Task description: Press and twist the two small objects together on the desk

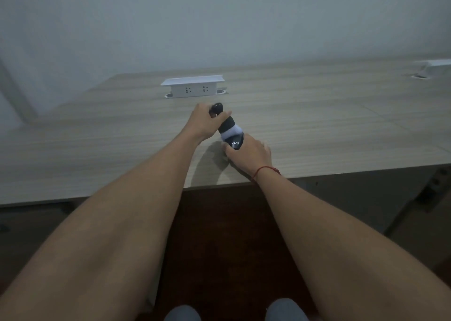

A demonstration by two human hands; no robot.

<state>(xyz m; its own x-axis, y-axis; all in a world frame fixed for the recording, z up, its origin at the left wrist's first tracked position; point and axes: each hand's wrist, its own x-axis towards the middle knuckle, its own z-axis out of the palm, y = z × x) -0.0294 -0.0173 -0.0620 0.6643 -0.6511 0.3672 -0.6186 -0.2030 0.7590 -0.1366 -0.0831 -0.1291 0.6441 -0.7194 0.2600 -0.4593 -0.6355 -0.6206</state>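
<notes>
The left hand (203, 121) has its fingers curled tight round the black upper end of a black-and-white bottle-shaped object (228, 128), the thumb lying across the black part. The right hand (251, 153) grips the lower, black end of the same object from its 5 o'clock side; its fingers wrap underneath, so only the knuckles and thumb show. A red string bracelet (264, 170) circles the right wrist. The object is tilted, its rounded black top pointing toward 11 o'clock, its white middle band bare between the two hands. It is held low over the wooden table (329, 125), near the front edge, and casts a shadow there. At 12 o'clock from the hands, well apart, a white socket box (194, 86) stands on the table. At 2 o'clock, far off, a second white box (436, 64) is blurred.
</notes>
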